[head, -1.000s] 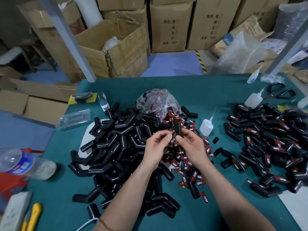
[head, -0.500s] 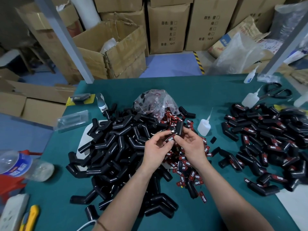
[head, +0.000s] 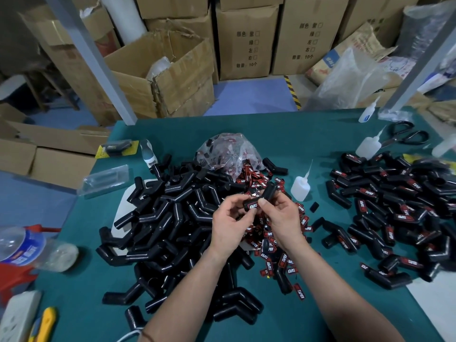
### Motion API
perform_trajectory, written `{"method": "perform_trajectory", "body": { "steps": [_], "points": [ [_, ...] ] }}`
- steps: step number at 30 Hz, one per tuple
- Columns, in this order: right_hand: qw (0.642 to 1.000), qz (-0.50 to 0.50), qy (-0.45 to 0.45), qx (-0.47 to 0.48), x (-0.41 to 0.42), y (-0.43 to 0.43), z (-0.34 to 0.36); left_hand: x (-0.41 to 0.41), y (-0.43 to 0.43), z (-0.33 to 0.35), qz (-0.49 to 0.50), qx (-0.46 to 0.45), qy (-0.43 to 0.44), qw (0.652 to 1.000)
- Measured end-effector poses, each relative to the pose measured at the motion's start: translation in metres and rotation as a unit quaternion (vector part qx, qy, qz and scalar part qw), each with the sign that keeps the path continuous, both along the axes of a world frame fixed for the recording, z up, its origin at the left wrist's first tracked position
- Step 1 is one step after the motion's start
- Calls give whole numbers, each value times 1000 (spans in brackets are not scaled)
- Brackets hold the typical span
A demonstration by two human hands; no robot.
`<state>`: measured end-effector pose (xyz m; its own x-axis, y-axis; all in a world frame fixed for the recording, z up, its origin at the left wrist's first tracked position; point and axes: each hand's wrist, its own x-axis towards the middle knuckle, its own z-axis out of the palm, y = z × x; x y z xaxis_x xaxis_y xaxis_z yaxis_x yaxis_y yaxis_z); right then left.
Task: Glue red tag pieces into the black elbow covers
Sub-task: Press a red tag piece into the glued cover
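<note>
I read "TAPER" on the red tags [head: 300, 294] strewn over the tabletop [head: 320, 134] and "数量: 10个" on the cardboard boxes [head: 249, 49].

Cropped & obscured bits
Water bottle [head: 19, 248] is cut by L edge; bag [head: 222, 150] contents are blurred by plastic; R pile [head: 407, 206] is cropped.

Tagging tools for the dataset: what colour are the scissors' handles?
Black. The scissors lie at the table's far right in the head view.
</note>
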<state>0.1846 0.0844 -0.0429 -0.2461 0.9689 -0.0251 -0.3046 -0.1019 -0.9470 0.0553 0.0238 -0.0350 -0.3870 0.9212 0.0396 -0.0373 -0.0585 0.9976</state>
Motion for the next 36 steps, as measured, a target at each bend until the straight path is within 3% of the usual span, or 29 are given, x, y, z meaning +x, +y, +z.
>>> {"method": "perform_trajectory", "body": {
  "steps": [13, 30, 32, 34, 36],
  "points": [
    [998, 28, 43, -49, -3, -5, 11, -1, 0, 3, 13, -7, -4, 1000],
    [1000, 28, 7, 1, -3, -3, 2, -4, 2, 1, 20, 0, -22, 1000],
    [999, 17, -14, 29, 1, -2, 2, -6, 2, 1, 20, 0, -35, 999],
    [986, -5, -105, 126, 8, 2, 3, -6, 1, 2, -1, 9, -43, 999],
    [938, -10, -234, 257, 11, 3, 2, -6, 1, 3, -8, 7, -48, 999]
  ]
}}
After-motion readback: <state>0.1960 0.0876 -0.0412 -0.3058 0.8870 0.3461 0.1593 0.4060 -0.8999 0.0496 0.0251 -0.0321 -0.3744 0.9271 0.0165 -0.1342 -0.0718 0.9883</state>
